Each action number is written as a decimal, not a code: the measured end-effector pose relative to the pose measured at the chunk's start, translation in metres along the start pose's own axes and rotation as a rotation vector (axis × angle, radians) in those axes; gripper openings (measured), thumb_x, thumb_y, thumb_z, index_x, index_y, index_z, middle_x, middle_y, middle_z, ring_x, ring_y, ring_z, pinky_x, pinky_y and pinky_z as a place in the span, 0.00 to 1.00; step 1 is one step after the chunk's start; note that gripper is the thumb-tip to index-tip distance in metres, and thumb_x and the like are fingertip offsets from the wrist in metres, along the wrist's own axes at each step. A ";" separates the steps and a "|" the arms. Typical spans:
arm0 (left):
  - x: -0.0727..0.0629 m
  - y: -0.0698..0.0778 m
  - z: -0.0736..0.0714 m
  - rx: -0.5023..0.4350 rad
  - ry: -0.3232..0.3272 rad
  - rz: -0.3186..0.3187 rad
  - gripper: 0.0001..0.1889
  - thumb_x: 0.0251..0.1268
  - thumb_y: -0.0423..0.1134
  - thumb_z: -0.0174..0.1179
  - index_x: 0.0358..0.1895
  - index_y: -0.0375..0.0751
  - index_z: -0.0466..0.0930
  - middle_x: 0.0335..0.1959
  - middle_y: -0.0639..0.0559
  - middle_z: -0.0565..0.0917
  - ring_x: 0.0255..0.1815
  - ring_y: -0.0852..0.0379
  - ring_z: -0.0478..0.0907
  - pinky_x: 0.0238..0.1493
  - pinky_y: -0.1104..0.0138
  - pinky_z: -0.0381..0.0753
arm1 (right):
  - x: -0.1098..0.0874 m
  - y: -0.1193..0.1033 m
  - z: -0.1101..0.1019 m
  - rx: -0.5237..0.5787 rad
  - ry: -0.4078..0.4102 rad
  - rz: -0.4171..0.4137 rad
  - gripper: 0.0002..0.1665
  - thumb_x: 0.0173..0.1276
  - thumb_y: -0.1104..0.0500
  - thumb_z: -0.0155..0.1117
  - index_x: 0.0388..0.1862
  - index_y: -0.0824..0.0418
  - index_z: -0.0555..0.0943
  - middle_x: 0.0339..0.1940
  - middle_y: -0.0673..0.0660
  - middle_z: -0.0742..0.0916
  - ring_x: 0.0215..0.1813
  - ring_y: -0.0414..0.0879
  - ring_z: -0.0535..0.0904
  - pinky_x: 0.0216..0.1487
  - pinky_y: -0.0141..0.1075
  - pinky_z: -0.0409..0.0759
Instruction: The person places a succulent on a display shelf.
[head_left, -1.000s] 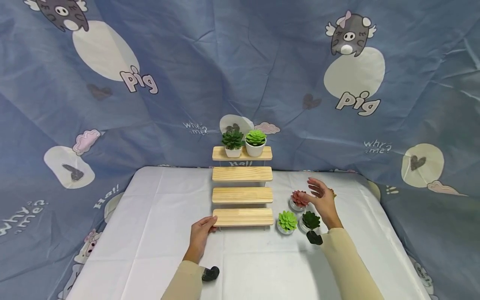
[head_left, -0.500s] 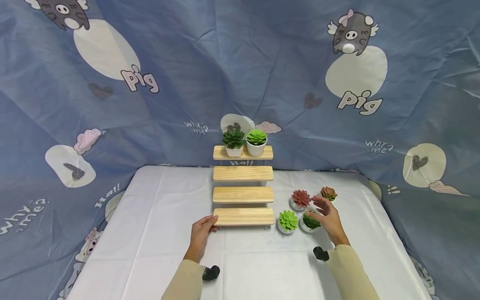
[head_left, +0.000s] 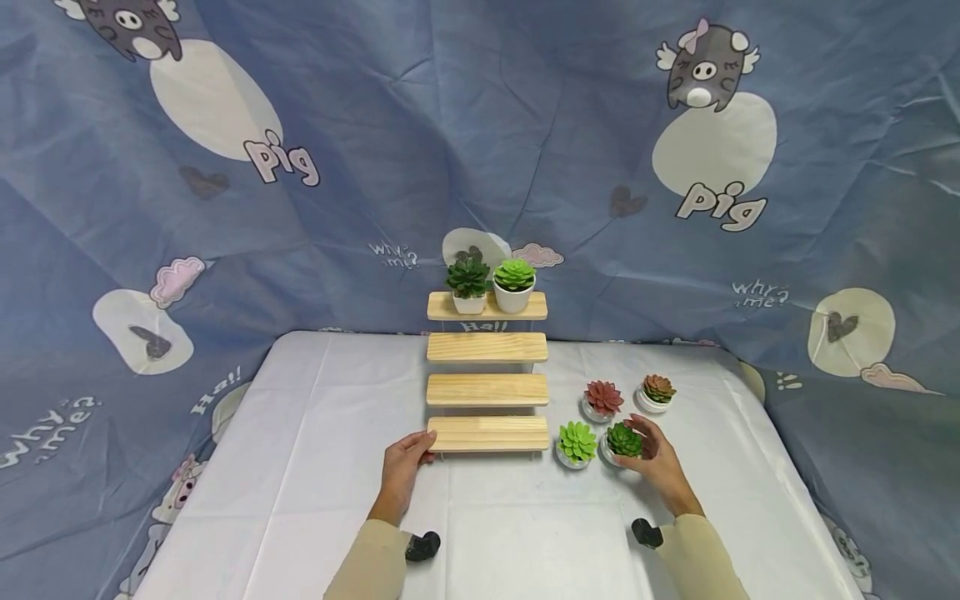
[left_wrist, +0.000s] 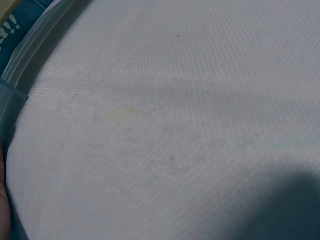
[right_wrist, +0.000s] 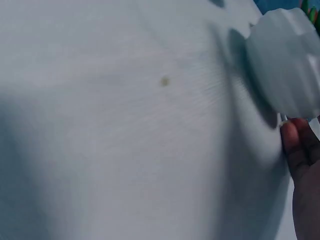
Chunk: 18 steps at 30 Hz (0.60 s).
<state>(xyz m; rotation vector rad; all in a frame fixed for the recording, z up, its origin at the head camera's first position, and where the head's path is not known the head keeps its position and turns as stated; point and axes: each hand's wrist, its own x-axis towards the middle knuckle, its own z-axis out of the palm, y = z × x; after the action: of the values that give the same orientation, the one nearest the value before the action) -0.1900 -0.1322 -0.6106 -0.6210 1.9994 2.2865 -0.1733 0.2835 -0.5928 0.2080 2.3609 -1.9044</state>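
Right grip (head_left: 663, 468) has come down from over the dark green plant (head_left: 624, 439) since half a second ago; its thumb and fingers now curve around that plant's right side, though whether they clasp it I cannot tell. It sits on the white surface (head_left: 510, 517) near the light green plant (head_left: 577, 442) and red plant (head_left: 603, 398). Left grip (head_left: 402, 467) pinches the left end of the wooden stand (head_left: 487, 389) at its lowest board.

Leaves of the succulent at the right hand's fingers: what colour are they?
The leaves are dark green, seen best in the head view.
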 end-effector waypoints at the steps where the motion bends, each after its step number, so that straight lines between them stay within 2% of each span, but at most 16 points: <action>1: 0.000 0.000 0.000 0.000 -0.002 0.002 0.21 0.59 0.41 0.68 0.47 0.23 0.80 0.28 0.53 0.84 0.27 0.63 0.78 0.31 0.73 0.80 | -0.001 0.001 0.001 -0.006 -0.005 0.001 0.53 0.53 0.68 0.75 0.74 0.63 0.56 0.70 0.66 0.67 0.54 0.24 0.67 0.65 0.28 0.62; 4: 0.000 0.001 0.001 0.004 -0.001 0.006 0.21 0.60 0.40 0.68 0.47 0.23 0.80 0.28 0.53 0.84 0.27 0.63 0.78 0.31 0.73 0.80 | -0.002 0.005 0.002 0.000 -0.013 0.001 0.52 0.52 0.69 0.75 0.73 0.64 0.57 0.70 0.66 0.68 0.54 0.21 0.65 0.74 0.39 0.53; 6: 0.000 0.001 0.001 0.007 0.002 0.007 0.21 0.60 0.40 0.68 0.47 0.24 0.80 0.28 0.53 0.84 0.27 0.63 0.78 0.31 0.73 0.80 | -0.002 0.007 0.004 0.007 -0.014 0.003 0.51 0.52 0.70 0.74 0.72 0.65 0.59 0.69 0.66 0.68 0.55 0.20 0.65 0.75 0.41 0.50; 11: -0.001 0.001 0.001 0.013 0.008 0.003 0.21 0.60 0.41 0.68 0.47 0.24 0.80 0.28 0.53 0.84 0.27 0.64 0.78 0.31 0.73 0.80 | -0.002 0.011 0.006 0.001 -0.013 0.017 0.48 0.53 0.70 0.74 0.70 0.67 0.60 0.68 0.67 0.69 0.55 0.19 0.64 0.68 0.22 0.54; 12: -0.002 0.001 0.001 0.015 0.007 0.005 0.22 0.60 0.41 0.68 0.47 0.24 0.80 0.28 0.53 0.84 0.27 0.64 0.78 0.31 0.73 0.80 | -0.002 0.010 0.006 -0.005 -0.014 0.024 0.47 0.53 0.70 0.73 0.70 0.67 0.60 0.68 0.68 0.69 0.55 0.19 0.64 0.68 0.22 0.53; 15: -0.002 0.003 0.001 0.009 -0.007 0.003 0.21 0.61 0.40 0.67 0.47 0.23 0.79 0.28 0.54 0.83 0.27 0.64 0.78 0.31 0.73 0.80 | -0.002 0.010 0.006 -0.038 -0.009 0.043 0.46 0.55 0.69 0.73 0.70 0.67 0.60 0.69 0.68 0.69 0.57 0.22 0.64 0.72 0.30 0.52; 18: -0.003 0.003 0.002 -0.001 -0.010 0.004 0.20 0.61 0.39 0.67 0.47 0.23 0.80 0.27 0.54 0.83 0.26 0.63 0.78 0.31 0.73 0.80 | -0.003 0.011 0.005 -0.056 0.000 0.045 0.46 0.55 0.68 0.73 0.70 0.66 0.61 0.69 0.68 0.69 0.66 0.36 0.64 0.75 0.42 0.49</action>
<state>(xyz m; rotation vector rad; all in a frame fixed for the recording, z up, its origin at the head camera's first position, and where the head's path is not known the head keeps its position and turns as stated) -0.1889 -0.1303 -0.6072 -0.6052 1.9977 2.2885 -0.1689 0.2807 -0.6039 0.2536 2.3849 -1.8159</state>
